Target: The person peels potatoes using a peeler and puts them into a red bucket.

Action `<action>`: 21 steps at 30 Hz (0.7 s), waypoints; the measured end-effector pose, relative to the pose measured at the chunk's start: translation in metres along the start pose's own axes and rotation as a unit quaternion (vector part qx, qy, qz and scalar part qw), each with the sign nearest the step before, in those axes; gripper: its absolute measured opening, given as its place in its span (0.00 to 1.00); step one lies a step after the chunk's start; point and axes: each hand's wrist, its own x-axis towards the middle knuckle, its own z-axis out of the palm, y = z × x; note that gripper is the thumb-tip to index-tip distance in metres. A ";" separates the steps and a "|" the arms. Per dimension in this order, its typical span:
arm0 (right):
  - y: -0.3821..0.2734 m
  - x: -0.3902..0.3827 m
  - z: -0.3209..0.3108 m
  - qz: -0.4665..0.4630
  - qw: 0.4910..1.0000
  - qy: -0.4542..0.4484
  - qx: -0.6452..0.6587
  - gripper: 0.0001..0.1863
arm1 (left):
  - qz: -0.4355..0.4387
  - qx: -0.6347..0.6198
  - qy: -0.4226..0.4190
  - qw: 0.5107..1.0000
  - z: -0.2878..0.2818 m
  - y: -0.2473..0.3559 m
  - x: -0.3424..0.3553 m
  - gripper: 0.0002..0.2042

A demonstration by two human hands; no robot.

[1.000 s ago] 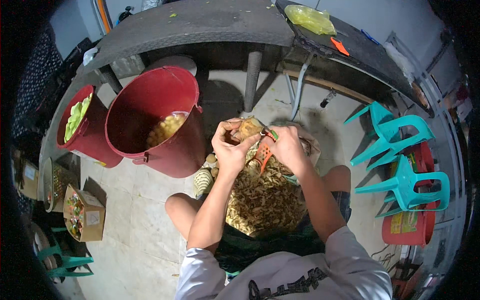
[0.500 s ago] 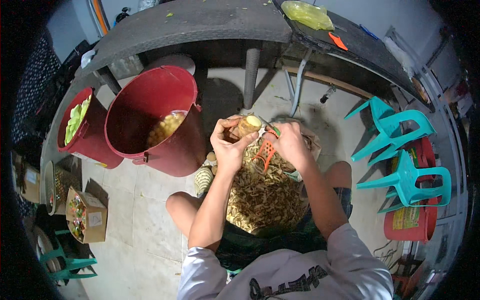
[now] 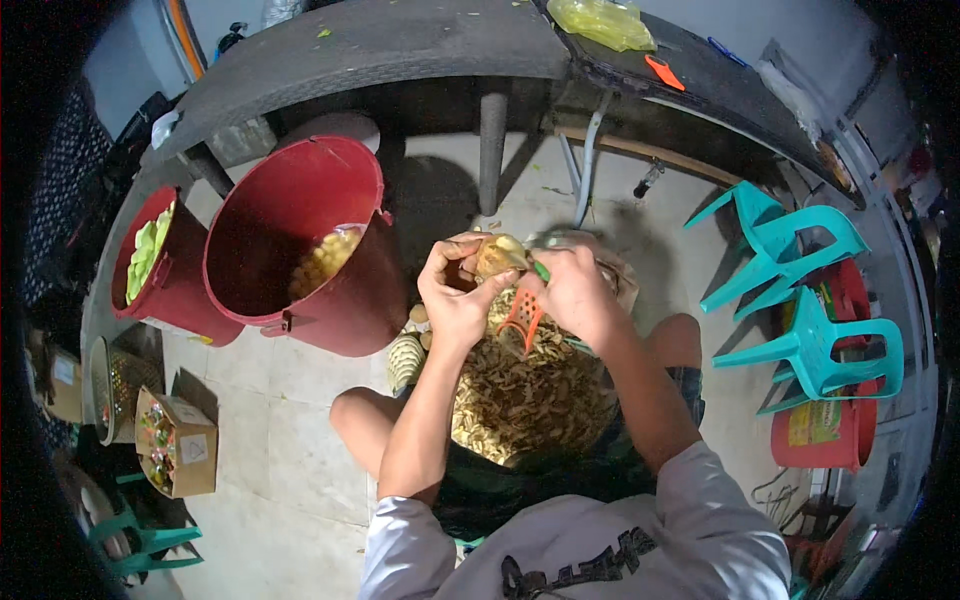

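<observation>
My left hand (image 3: pixel 453 290) is closed around a brown-skinned potato (image 3: pixel 500 256) with a pale peeled patch at its top. My right hand (image 3: pixel 578 292) grips a small green-handled tool (image 3: pixel 541 270) against the potato's right side; its working end is hidden. Just below the right hand is an orange perforated plastic piece (image 3: pixel 520 318); whether the hand holds it cannot be told. Between my knees, beneath both hands, lies a heap of brown and pale peelings (image 3: pixel 520 405). A few unpeeled potatoes (image 3: pixel 418 314) lie left of it.
Far left stand a large red bucket (image 3: pixel 240 290) with peeled potatoes and a smaller red bucket (image 3: pixel 195 290) with pale green pieces. Dark tables (image 3: pixel 400 45) span the back. Teal chairs (image 3: pixel 800 240) are at right, a cardboard box (image 3: pixel 195 460) at lower left.
My right hand has come closer to the potato, bringing the tool onto its side. The potato has turned in my left hand, and the orange piece has shifted slightly down and left.
</observation>
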 end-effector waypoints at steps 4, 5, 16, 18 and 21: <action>0.065 0.033 0.019 -0.049 0.990 0.070 -0.112 0.13 | -0.005 -0.005 -0.008 1.000 0.002 -0.005 0.000 0.20; 0.070 0.031 0.015 -0.020 0.993 0.077 -0.087 0.12 | -0.002 -0.010 -0.021 1.000 0.001 -0.005 0.000 0.19; 0.064 -0.007 0.001 -0.072 0.994 0.076 0.021 0.11 | -0.124 -0.014 -0.050 0.991 -0.007 -0.006 0.004 0.12; 0.069 -0.010 -0.003 -0.110 0.987 0.118 0.016 0.10 | -0.162 -0.024 -0.052 0.985 -0.004 -0.008 0.001 0.09; 0.083 -0.014 -0.003 -0.090 0.989 0.114 0.018 0.10 | -0.132 0.093 -0.135 0.978 0.001 -0.008 0.001 0.06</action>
